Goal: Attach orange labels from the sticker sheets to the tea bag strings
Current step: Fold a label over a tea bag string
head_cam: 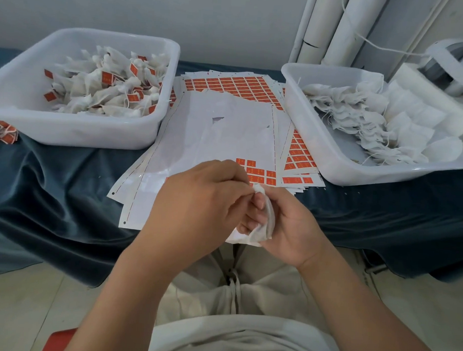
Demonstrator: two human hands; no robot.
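Note:
My right hand point(289, 227) grips a white tea bag point(264, 225) just in front of the table's near edge. My left hand point(200, 200) is curled over it from the left, fingertips pinching at the bag's top corner; what they pinch is hidden. Under the hands lies the top sticker sheet point(226, 130), mostly peeled white, with a few orange labels point(259, 172) left near its bottom right. More sheets with orange labels point(236, 85) fan out beneath it.
A white tub point(77, 130) at the left holds labelled tea bags. A white tub point(343, 163) at the right holds unlabelled bags. A dark teal cloth point(54, 185) covers the table. White pipes point(335, 29) and a tape roll point(449, 59) stand at the back right.

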